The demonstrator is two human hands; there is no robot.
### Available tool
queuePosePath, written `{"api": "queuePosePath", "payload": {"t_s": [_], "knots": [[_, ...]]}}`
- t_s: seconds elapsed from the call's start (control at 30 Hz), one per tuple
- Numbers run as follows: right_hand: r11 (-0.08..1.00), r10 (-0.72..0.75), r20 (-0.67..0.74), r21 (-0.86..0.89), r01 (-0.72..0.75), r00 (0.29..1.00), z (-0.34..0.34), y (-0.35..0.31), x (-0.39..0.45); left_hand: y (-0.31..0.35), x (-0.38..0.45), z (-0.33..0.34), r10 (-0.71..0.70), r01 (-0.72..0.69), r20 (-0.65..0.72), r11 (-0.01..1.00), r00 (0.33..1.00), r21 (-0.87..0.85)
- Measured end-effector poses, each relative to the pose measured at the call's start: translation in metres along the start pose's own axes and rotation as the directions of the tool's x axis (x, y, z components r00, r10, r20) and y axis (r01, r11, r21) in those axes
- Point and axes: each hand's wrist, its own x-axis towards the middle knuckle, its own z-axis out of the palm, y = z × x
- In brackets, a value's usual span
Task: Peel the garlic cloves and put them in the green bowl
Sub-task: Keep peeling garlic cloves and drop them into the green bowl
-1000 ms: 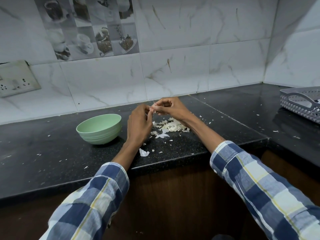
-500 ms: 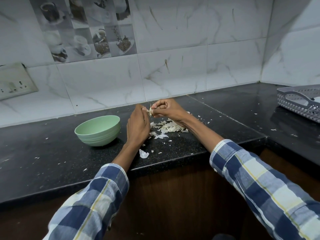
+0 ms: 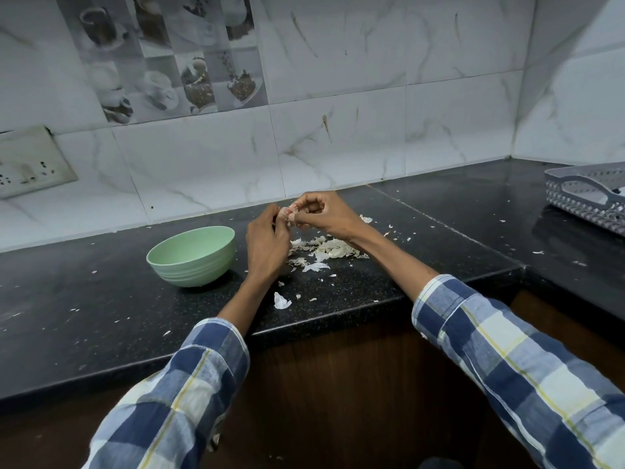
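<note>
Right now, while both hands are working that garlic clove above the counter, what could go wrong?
The garlic clove is pinched between the left hand and right hand over the peel pile, not over the green bowl; if it slips, it may drop among the skins. The pile lies close beside the bowl, so loose flakes could get in. Scraps near the counter edge may fall off.

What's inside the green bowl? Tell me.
Only the pale green ribbed bowl's far inner wall shows, bare. Its near rim hides the bottom, so any peeled cloves there cannot be seen.
</note>
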Motion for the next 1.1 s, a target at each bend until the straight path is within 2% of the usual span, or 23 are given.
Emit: {"api": "queuePosePath", "payload": {"t_s": [0.1, 0.37, 0.7, 1.1], "knots": [[1.000, -0.002, -0.007, -0.011, 0.002, 1.000, -0.0025, -0.0002, -0.0003, 0.0010, -0.0007, -0.0024, -0.016, 0.016, 0.001, 1.000, 1.000, -0.017], [1.000, -0.008, -0.035, -0.031, 0.007, 0.999, -0.0034, -0.0010, -0.0008, 0.0025, -0.0013, -0.0050, -0.056, 0.067, 0.062, 0.977, 0.997, -0.201], [0.999, -0.027, -0.024, -0.047, 0.025, 0.999, -0.0052, -0.0024, 0.0000, -0.0036, 0.0015, -0.0052, -0.040, 0.059, 0.091, 0.974, 0.995, -0.221], [0.999, -0.020, -0.027, -0.037, 0.019, 0.999, -0.0050, 0.0010, 0.0025, -0.0057, 0.0052, -0.0042, -0.149, 0.197, 0.167, 0.925, 0.975, -0.326]]}}
